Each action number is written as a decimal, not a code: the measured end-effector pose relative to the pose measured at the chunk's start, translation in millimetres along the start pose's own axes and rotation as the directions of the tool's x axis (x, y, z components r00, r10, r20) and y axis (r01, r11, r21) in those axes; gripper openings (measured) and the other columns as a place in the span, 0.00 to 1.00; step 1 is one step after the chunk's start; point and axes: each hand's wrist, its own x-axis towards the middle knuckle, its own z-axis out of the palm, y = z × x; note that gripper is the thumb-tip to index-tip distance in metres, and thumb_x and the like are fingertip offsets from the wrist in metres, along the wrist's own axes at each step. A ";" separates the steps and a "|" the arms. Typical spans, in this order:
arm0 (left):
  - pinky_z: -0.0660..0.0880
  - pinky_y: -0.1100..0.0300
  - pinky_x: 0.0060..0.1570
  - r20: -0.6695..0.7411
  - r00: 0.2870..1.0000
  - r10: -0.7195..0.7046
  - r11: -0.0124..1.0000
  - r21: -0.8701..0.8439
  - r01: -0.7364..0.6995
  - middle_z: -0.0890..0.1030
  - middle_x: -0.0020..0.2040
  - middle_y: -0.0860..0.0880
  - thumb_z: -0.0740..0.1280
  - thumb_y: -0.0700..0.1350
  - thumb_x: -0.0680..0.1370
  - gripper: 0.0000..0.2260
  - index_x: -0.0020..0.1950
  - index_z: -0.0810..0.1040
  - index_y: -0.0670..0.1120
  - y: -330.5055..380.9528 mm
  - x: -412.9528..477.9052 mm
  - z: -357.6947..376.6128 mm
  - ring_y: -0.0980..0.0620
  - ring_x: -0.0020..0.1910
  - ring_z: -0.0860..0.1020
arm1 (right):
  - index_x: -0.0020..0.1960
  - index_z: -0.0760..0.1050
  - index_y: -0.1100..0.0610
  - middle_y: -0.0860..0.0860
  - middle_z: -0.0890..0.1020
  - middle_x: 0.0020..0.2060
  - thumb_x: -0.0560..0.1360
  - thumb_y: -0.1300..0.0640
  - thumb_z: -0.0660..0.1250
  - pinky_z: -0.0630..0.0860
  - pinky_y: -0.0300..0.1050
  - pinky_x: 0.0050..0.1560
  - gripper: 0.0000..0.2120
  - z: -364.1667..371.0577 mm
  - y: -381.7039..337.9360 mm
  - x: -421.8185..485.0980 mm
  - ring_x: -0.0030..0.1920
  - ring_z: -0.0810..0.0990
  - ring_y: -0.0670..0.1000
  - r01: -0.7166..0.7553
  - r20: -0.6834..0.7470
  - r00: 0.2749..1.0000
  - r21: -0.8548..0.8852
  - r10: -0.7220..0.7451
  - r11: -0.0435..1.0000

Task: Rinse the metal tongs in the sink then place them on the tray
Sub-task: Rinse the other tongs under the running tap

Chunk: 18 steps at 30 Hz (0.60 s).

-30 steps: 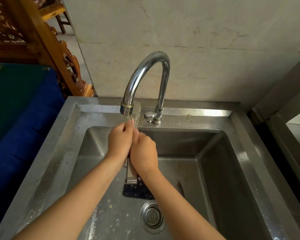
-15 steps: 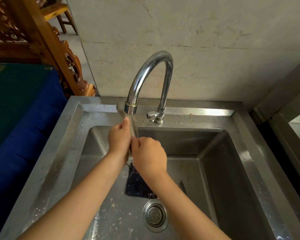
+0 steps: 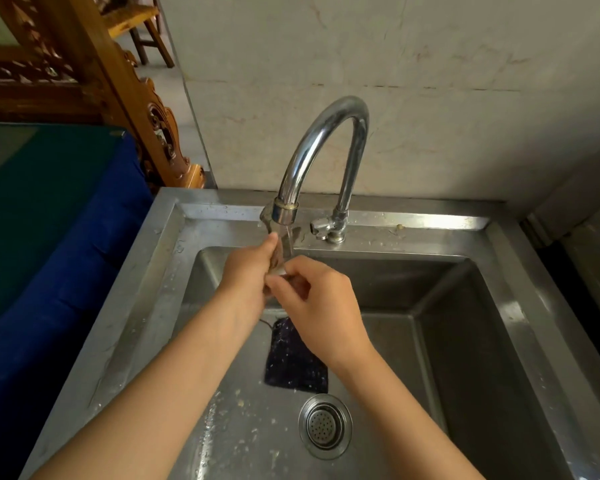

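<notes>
Steel sink (image 3: 520,306), blurred wet tongs (image 3: 277,252)

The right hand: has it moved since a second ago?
Yes. The right hand has slid down the tongs, farther from the faucet spout, and opened from the left hand.

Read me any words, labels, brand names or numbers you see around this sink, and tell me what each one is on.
None: no readable text shows anywhere in this view.
The faucet, the sink, the tongs held in the left hand and right hand, and the dark cloth lying in the basin carry no visible markings.
</notes>
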 end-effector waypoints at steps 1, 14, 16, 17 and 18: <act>0.73 0.60 0.30 0.019 1.000 -0.010 1.000 -0.011 0.010 0.78 0.27 0.48 0.68 0.49 0.75 0.13 0.32 0.77 0.45 3.5 -1.4 -2.4 0.51 0.27 0.77 | 0.39 0.78 0.57 0.45 0.72 0.30 0.73 0.55 0.69 0.66 0.36 0.35 0.07 -3.7 -1.0 0.6 0.31 0.68 0.44 0.038 0.018 0.999 0.060 -0.039 0.997; 0.71 0.78 0.42 0.358 0.807 0.470 0.827 0.142 -0.545 0.82 0.44 0.63 0.55 0.53 0.80 0.12 0.47 0.77 0.62 -21.5 -17.6 -27.9 0.69 0.47 0.78 | 0.38 0.76 0.62 0.55 0.72 0.34 0.77 0.55 0.63 0.70 0.41 0.38 0.14 5.1 -0.5 29.5 0.34 0.71 0.48 -0.168 0.005 0.978 0.620 0.210 0.766; 0.71 0.77 0.48 0.393 0.811 0.433 0.847 0.132 -0.515 0.82 0.47 0.66 0.52 0.59 0.78 0.13 0.52 0.77 0.64 -32.6 -12.1 -25.3 0.69 0.52 0.77 | 0.40 0.75 0.64 0.56 0.74 0.31 0.77 0.55 0.63 0.72 0.39 0.33 0.14 9.5 0.3 38.4 0.30 0.72 0.47 -0.235 0.020 0.952 0.692 0.306 0.683; 0.71 0.77 0.49 0.397 0.806 0.439 0.837 0.144 -0.528 0.81 0.47 0.66 0.52 0.61 0.76 0.15 0.53 0.76 0.63 -38.5 -9.4 -24.1 0.70 0.53 0.76 | 0.39 0.75 0.64 0.54 0.74 0.28 0.77 0.56 0.63 0.70 0.35 0.28 0.13 11.3 0.8 42.7 0.26 0.71 0.45 -0.249 0.020 0.941 0.716 0.338 0.652; 0.70 0.78 0.47 0.389 0.804 0.449 0.830 0.152 -0.537 0.81 0.46 0.67 0.51 0.62 0.75 0.15 0.52 0.76 0.63 -43.4 -6.5 -23.1 0.71 0.51 0.76 | 0.36 0.75 0.63 0.52 0.73 0.26 0.78 0.57 0.63 0.67 0.33 0.24 0.14 13.2 1.7 46.6 0.25 0.69 0.44 -0.261 0.020 0.933 0.726 0.360 0.637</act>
